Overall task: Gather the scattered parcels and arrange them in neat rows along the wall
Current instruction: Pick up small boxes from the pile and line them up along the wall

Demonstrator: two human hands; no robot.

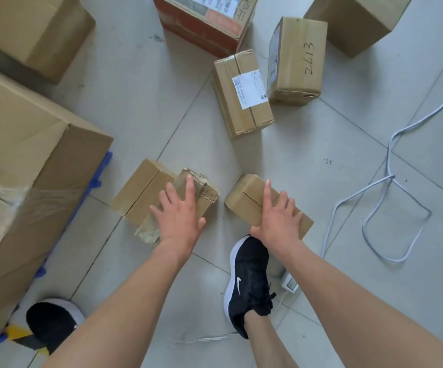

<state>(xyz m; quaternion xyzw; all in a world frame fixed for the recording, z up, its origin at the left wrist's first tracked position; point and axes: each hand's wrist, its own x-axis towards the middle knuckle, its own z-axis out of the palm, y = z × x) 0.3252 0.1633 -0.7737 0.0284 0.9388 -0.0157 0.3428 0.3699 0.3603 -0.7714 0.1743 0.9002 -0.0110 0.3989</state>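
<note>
Left grip point(177, 216) lies spread flat on the taped parcel point(207, 192); right grip point(278, 216), likewise spread, rests on the plain parcel point(241, 200); both parcels sit apart on the floor point(294, 155); lifted without fingers curled under, either may slip; the loose cable point(388, 160) could snag a step.

At least nine cardboard parcels point(243, 94) on the floor point(135, 115), one of them red-printed. Two black shoes point(249, 277). One looped white cable point(389, 166).
</note>
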